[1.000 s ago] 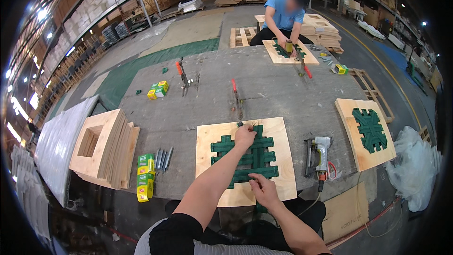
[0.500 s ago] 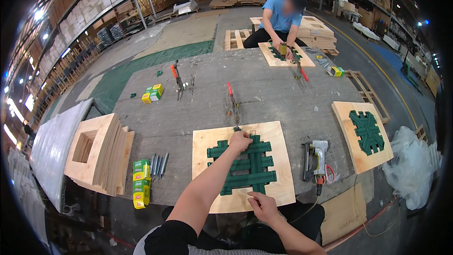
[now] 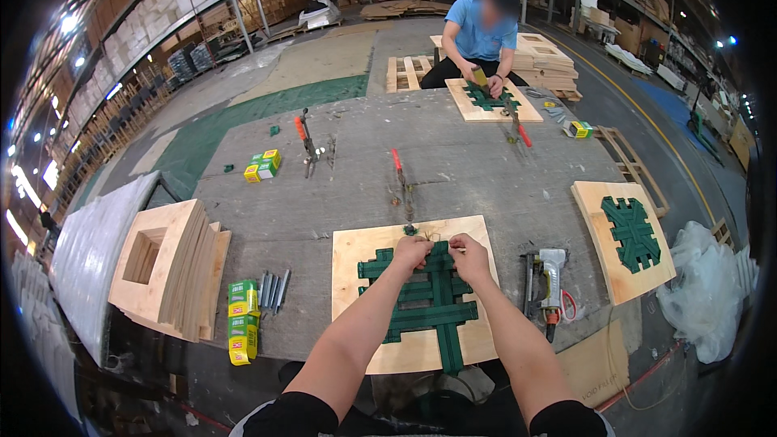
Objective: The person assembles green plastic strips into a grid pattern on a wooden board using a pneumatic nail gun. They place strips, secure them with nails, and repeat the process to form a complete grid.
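Note:
A square plywood board (image 3: pixel 348 275) lies in front of me, crossed by woven green webbing straps (image 3: pixel 421 317). One lengthwise green strap (image 3: pixel 443 299) runs over the crosswise ones, its near end hanging past the board's near edge. At that strap's far end, my left hand (image 3: pixel 413 252) pinches its left side with closed fingers. My right hand (image 3: pixel 469 260) grips the right side of the same end, fingertips together. Just beyond the hands, a clamp (image 3: pixel 408 206) with a red handle stands at the board's far edge.
Right of the board lies a staple gun (image 3: pixel 552 279), with a strapped board (image 3: pixel 631 235) farther right. Staple strips (image 3: pixel 275 287), green-yellow boxes (image 3: pixel 243 320) and stacked wooden frames (image 3: pixel 174 267) are on the left. Across the table, a person (image 3: pixel 484 32) works on another board (image 3: pixel 522 111).
My right hand has moved from the board's near edge up to the strap's far end, beside my left hand. The lengthwise strap's near end now reaches past the near edge.

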